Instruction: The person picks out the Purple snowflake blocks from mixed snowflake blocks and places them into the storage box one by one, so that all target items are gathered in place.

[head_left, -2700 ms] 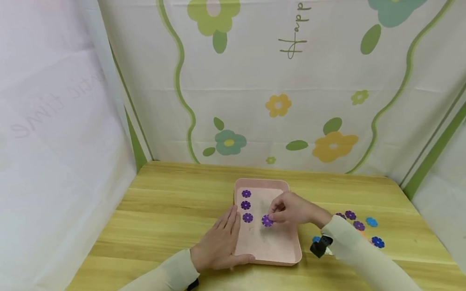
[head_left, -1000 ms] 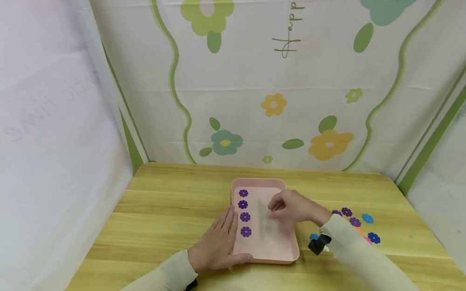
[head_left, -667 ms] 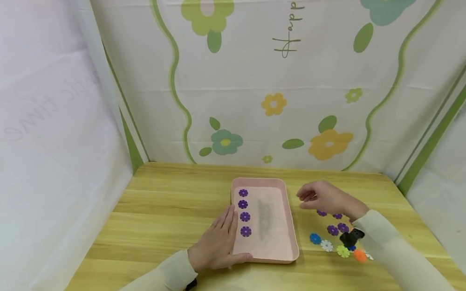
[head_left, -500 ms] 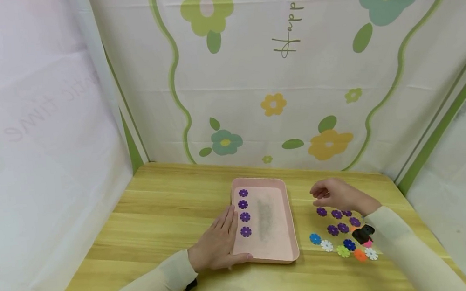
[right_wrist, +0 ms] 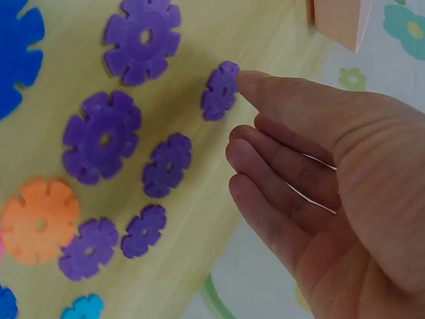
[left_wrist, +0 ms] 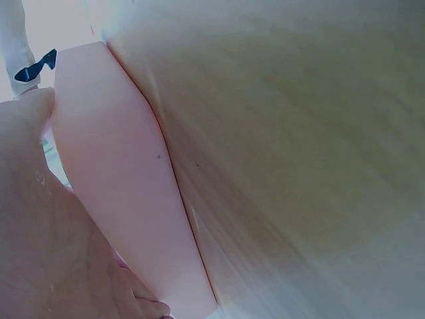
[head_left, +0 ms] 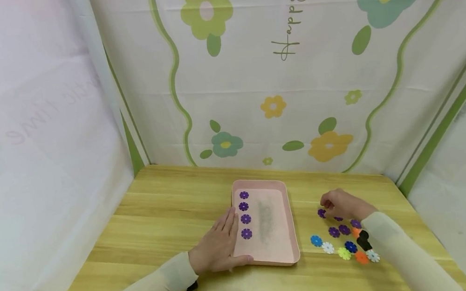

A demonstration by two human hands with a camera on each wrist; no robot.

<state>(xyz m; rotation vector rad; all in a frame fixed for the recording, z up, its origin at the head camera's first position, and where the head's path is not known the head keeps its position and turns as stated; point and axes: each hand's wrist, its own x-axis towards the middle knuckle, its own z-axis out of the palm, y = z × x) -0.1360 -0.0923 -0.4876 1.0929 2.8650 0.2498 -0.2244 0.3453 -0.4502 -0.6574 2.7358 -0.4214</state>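
One shallow, rectangular pink tray (head_left: 280, 252), set on a wood-grained worktop (head_left: 171, 207). Contents: four purple flower-shaped discs (head_left: 245, 219), laid flat and apart in a column along the left wall; beside them, a greyish patch (head_left: 266, 219) on the tray floor. The left wall is covered in part by the left hand (head_left: 216, 246), fingers straight, nothing grasped. Outside, right of the tray: loose multicoloured flower-shaped discs (head_left: 334, 232) in purple, blue, white, yellow-green and orange. Beside the rearmost purple one, the right hand (right_wrist: 332, 179) is held loosely curved, unclenched; thumb contact cannot be told.
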